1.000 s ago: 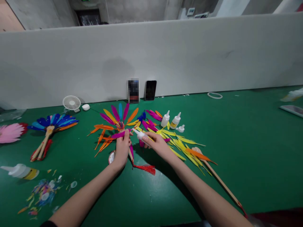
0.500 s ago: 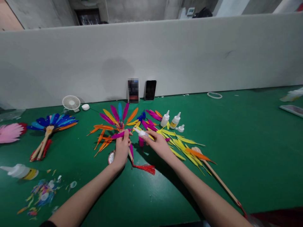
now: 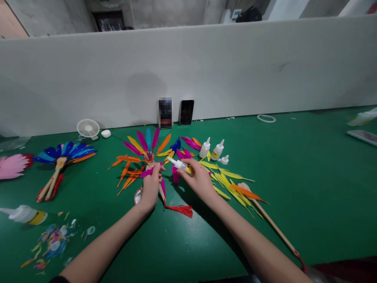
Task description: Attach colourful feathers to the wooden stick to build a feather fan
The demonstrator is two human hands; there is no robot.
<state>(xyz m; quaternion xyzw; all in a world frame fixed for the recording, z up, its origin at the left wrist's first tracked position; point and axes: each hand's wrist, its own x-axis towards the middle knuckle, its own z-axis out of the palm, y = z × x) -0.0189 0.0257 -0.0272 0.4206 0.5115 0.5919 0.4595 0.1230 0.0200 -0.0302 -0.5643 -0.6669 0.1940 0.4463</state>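
A red thread tassel (image 3: 181,211) lies on the green table (image 3: 176,247), on the near side of the left grip (image 3: 151,181), joined to a pale wooden stick (image 3: 161,193) just beside that grip; the left grip is pinched closed on a slender magenta feather (image 3: 147,172); the right grip (image 3: 198,179) is curled closed round a small white plastic bottle with a yellow label (image 3: 182,165), tilted, its nozzle near the left grip and, it seems, just apart from the feather; to its right lie loose yellow-green feathers (image 3: 225,184); loose orange feathers (image 3: 124,173) lie left of the left grip; just beyond it stands a many-coloured spray of feathers (image 3: 141,140); beyond the right grip two white nozzle-topped bottles (image 3: 217,151) stand upright; too hard a squeeze could flood the feather and wet the left grip, sticking it to the vane; a slipping pinch could put a drop on the stick or table; a sideways sweep of the right grip could drag the yellow-green feathers or tip the upright pair.
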